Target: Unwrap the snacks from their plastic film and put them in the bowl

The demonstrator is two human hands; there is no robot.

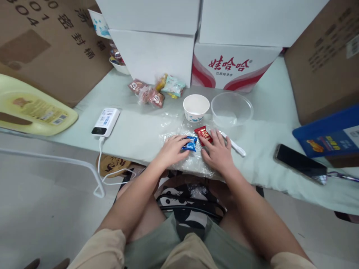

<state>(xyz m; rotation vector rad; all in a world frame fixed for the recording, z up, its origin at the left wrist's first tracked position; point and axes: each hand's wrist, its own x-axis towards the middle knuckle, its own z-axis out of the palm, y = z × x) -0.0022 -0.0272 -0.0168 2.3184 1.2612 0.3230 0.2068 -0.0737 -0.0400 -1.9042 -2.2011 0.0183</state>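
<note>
My left hand point(171, 150) lies on a clear plastic bag point(193, 162) at the table's front edge, its fingertips pinching a small blue snack packet point(191, 144). My right hand point(218, 151) rests beside it on the same bag, fingers spread, with the index finger touching a small red snack packet point(204, 135). The two packets lie side by side, a little apart. Just behind them stand a white paper bowl point(196, 107) and a clear plastic bowl point(231, 109).
A white plastic spoon point(235, 146) lies right of my right hand. A white power bank point(106, 121) with a cable sits at the left, a phone point(300, 163) at the right. Several wrapped snacks point(157, 91) lie before stacked white cartons point(153, 56). Brown boxes flank both sides.
</note>
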